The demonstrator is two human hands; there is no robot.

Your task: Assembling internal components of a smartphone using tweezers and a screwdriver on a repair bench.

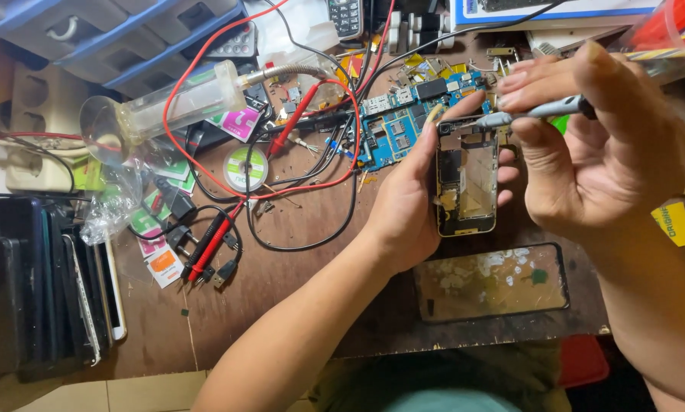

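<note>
My left hand [411, 202] grips an opened phone body [466, 177] upright over the wooden bench, its bare inner frame facing me. My right hand [594, 137] holds a slim grey screwdriver [537, 111] like a pen, its tip touching the top edge of the phone body. Just behind the phone lies a blue circuit board [396, 126]. A detached phone screen panel [493, 281] lies flat on the bench below my hands.
Red and black multimeter probes [209, 248] and tangled leads cross the middle of the bench. A clear plastic pump tool [170, 107] lies at upper left. Several phones [90, 297] stand stacked at the left edge. A solder wick roll [245, 168] sits near the centre.
</note>
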